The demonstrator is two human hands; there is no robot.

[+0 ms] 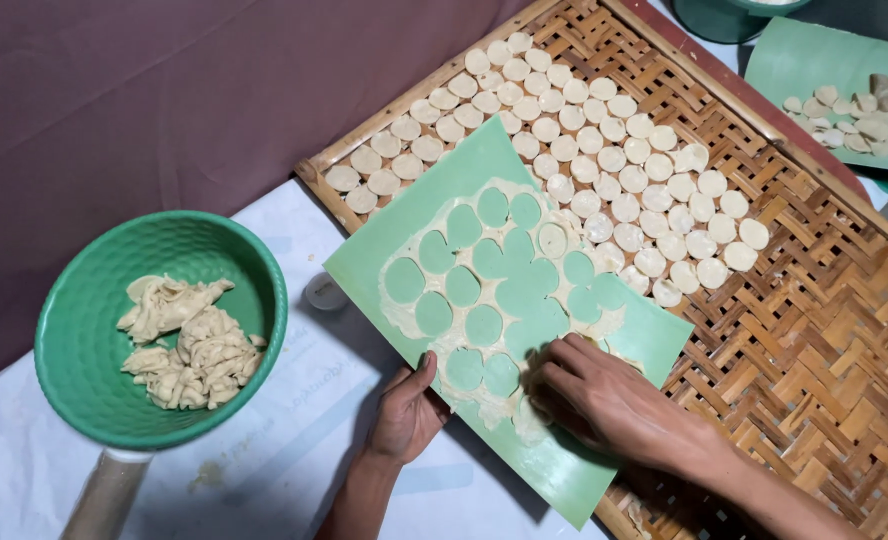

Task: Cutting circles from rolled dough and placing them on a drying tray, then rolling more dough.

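Home food-prep spot: woven bamboo tray (814, 330) w/ dough rounds (614, 160).

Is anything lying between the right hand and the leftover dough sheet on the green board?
Nothing visible does. The right hand already has its fingertips on the leftover dough sheet near the green board's lower edge. The left hand grips that board's edge, off to the side.

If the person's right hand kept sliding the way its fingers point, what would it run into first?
The right hand points up-left across the green board. It would probably first meet more of the thin leftover dough sheet with round holes; its fingertips already rest on that dough's edge.
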